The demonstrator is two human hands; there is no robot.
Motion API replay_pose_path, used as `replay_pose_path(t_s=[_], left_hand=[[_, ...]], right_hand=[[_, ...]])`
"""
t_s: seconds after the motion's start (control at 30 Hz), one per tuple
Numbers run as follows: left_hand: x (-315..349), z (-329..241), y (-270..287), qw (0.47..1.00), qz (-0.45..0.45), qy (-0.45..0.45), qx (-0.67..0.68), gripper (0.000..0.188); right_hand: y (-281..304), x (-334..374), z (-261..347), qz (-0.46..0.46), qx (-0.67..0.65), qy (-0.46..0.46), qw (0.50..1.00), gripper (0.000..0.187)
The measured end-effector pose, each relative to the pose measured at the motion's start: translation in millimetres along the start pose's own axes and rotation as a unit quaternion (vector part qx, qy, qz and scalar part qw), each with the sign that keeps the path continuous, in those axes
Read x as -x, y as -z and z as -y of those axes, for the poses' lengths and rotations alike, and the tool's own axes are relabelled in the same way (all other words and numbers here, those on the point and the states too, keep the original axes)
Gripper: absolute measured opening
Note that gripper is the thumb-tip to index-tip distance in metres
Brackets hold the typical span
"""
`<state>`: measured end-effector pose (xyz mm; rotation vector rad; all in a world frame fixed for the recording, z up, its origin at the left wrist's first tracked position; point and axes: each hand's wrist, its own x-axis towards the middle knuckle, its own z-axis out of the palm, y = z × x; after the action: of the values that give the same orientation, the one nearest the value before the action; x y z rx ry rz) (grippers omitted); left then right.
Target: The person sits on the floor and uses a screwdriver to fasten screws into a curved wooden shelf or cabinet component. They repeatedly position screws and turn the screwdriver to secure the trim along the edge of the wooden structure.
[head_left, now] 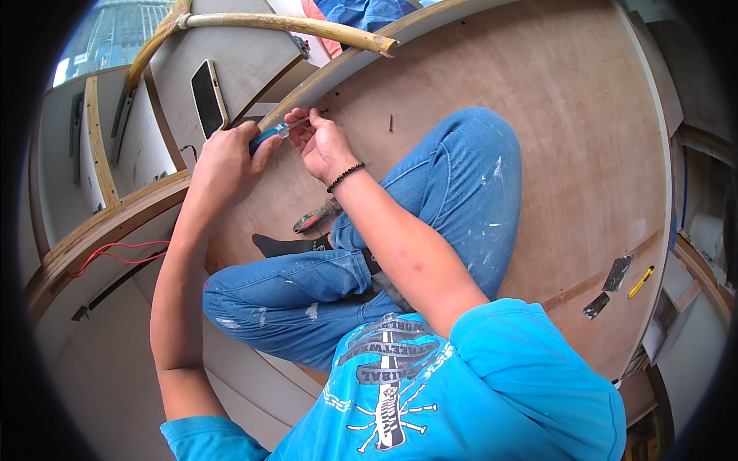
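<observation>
My left hand is closed round the blue and clear handle of a screwdriver, its thin shaft pointing right. At the end of that shaft my right hand has its thumb and fingers curled in. Something small and dark shows by the thumb tip; I cannot make out what it is. A dark screw lies on the wooden board right of this hand. Below the hands, a tool with a red and black handle rests on the board, partly hidden by my leg.
I sit cross-legged on the plywood board. A phone lies at the upper left, under a bent wooden pole. Open wooden compartments and a red wire are left. A yellow cutter lies at right.
</observation>
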<state>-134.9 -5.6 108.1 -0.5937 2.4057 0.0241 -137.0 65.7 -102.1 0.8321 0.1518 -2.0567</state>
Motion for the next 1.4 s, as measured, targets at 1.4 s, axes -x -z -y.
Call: replay_pose_path(t_s=[1.4], left_hand=[[-21.8,-14.1,20.6,0.997,0.075,0.01,0.004,0.039]], right_hand=[[-6.3,2.4,-0.1,0.045,-0.047,-0.012,0.998,0.021]])
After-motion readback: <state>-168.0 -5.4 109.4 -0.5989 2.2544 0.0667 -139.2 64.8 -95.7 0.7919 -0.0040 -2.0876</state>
